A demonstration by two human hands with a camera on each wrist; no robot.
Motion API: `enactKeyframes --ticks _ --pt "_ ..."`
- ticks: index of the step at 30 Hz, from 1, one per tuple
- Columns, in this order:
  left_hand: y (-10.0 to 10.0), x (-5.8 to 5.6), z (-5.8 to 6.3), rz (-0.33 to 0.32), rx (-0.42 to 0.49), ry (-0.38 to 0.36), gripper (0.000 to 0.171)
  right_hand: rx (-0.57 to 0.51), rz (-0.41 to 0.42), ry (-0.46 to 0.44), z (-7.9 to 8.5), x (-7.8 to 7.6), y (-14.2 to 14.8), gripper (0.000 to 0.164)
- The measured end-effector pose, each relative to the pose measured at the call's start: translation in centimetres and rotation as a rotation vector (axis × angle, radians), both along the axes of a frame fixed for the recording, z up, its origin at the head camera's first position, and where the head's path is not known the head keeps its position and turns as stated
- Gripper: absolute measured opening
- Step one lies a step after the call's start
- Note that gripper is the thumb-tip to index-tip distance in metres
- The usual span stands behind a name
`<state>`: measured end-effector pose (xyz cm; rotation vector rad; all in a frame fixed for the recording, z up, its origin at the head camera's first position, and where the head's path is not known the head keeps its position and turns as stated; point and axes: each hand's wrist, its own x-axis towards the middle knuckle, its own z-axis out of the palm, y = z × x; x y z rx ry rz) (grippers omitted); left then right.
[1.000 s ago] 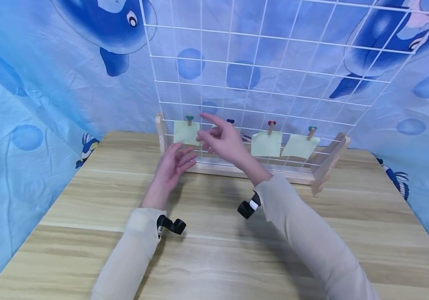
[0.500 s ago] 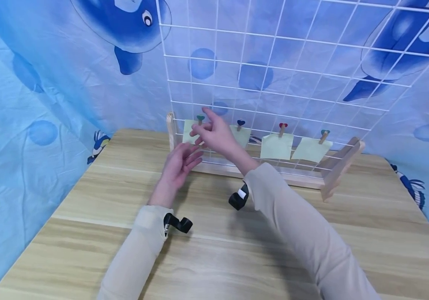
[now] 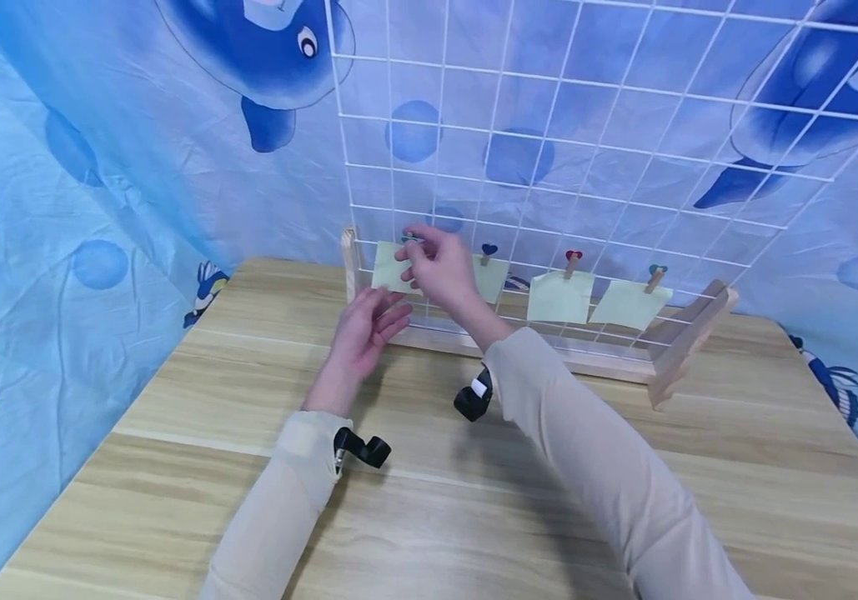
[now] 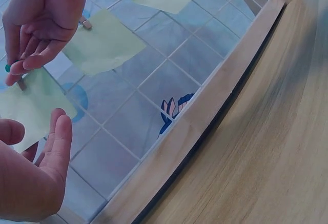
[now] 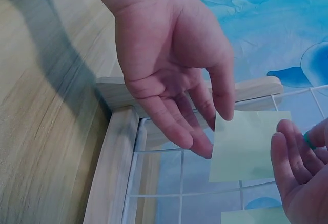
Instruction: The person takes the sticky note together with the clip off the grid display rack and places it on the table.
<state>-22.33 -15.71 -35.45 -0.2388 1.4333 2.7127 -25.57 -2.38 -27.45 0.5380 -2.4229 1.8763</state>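
A pale green paper note (image 3: pixel 386 265) hangs at the left end of a white wire grid (image 3: pixel 526 133). My right hand (image 3: pixel 444 267) is at its upper edge, thumb and fingers pinching a small wooden clothespin (image 4: pixel 21 84) with a green heart. My left hand (image 3: pixel 361 333) is at the note's lower edge, palm up. In the right wrist view its thumb lies in front of the paper and a finger passes behind, so the edge sits between them; the finger's tip is hidden. The other fingers of the left hand extend loosely.
To the right hang more pale green notes (image 3: pixel 559 298), under clothespins with a blue heart (image 3: pixel 489 249), a red heart (image 3: pixel 574 255) and a green heart (image 3: pixel 657 269). A wooden base (image 3: pixel 601 361) holds the grid upright on the wood-grain table (image 3: pixel 429 517). Behind is a blue curtain (image 3: pixel 136 192).
The right hand's raised forefinger has come down, and its fingers have closed on the green-heart clothespin. The left hand stays at the note's lower edge. The head view has shifted slightly.
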Motion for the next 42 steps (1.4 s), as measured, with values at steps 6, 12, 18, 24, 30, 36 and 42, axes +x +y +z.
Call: enactKeyframes --ticks 6,12,18,24,30,36,42 --pt "0.0 0.1 -0.2 0.01 -0.003 -0.001 0.022 0.02 -0.036 0.058 -0.4 -0.2 0.1 0.03" --pt "0.0 0.1 -0.2 0.026 0.003 0.007 0.021 -0.039 -0.059 0.072 -0.7 -0.5 -0.1 0.027" --pt "0.1 0.0 -0.1 0.045 0.008 -0.006 0.018 -0.122 -0.057 0.066 -1.0 -0.5 -0.3 0.024" --pt "0.1 0.0 -0.1 0.073 0.01 -0.022 0.016 -0.177 -0.071 0.033 -1.1 -0.5 -0.4 0.025" --pt "0.0 0.0 -0.1 0.074 0.021 -0.021 0.011 -0.163 -0.096 0.034 -1.0 -0.3 -0.5 0.024" --pt "0.0 0.1 -0.2 0.074 0.014 -0.027 0.009 -0.163 -0.098 0.059 -0.7 0.0 -0.2 0.023" --pt "0.1 0.3 -0.1 0.07 0.003 -0.025 0.012 -0.162 -0.091 0.105 -0.5 0.7 0.3 0.023"
